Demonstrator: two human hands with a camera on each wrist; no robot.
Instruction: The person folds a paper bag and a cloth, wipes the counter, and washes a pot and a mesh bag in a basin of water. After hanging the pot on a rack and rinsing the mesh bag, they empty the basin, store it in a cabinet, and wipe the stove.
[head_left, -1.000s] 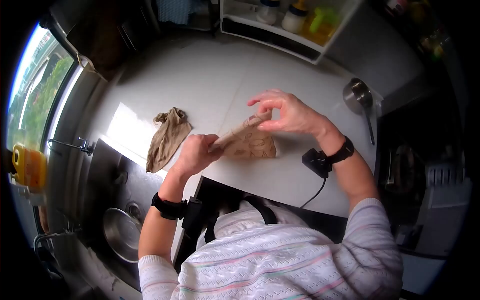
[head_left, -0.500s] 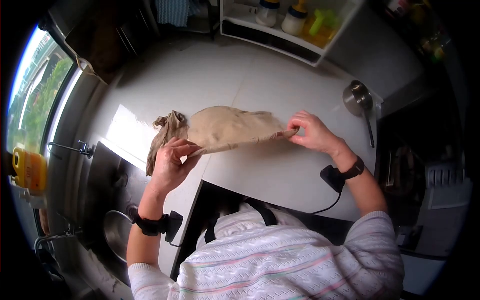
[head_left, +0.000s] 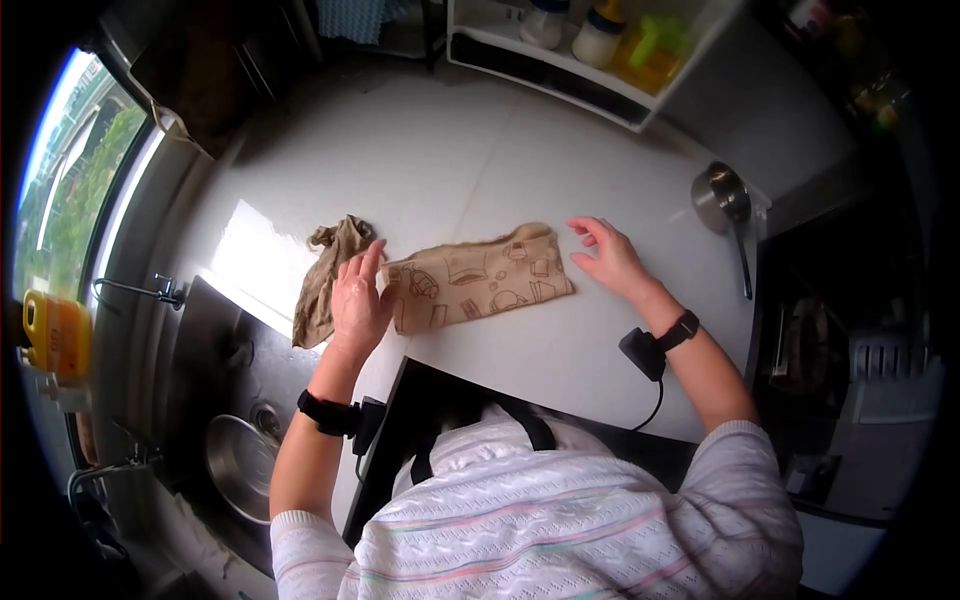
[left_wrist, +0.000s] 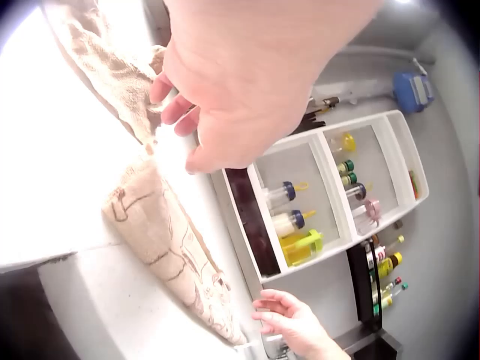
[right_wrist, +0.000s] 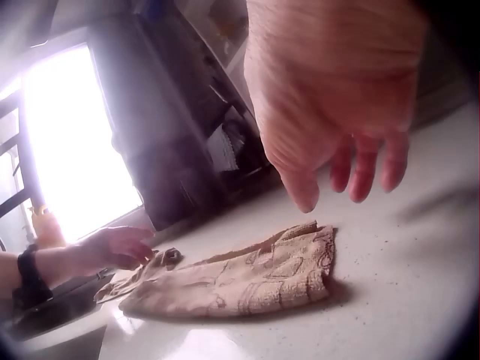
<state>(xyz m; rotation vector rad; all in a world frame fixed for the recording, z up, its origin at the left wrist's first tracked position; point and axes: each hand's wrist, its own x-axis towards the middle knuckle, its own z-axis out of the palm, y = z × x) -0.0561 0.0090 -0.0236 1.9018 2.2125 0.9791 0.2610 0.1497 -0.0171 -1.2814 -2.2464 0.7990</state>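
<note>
A tan cloth with brown line drawings (head_left: 480, 280) lies folded in a long strip on the counter; the right wrist view shows its layered end (right_wrist: 300, 270). At its left end is the left hand (head_left: 362, 300), fingers extended, above the gap beside a crumpled brown cloth (head_left: 325, 285). In the left wrist view the left hand (left_wrist: 240, 90) holds nothing. Just off the strip's right end, the right hand (head_left: 610, 262) hovers with loosely bent, parted fingers; it too is empty in the right wrist view (right_wrist: 345, 97).
A sink (head_left: 250, 350) with a metal bowl (head_left: 240, 468) is at the left, beside a window. A ladle-like metal pan (head_left: 720, 198) lies at the counter's right. White shelving (head_left: 550, 88) with jars stands at the back; a yellow container (head_left: 60, 335) is far left.
The patterned cloth, held stretched between both hands half a second ago, now lies on the counter with its drawings facing up. Both hands have let go of it, and the left has moved slightly right.
</note>
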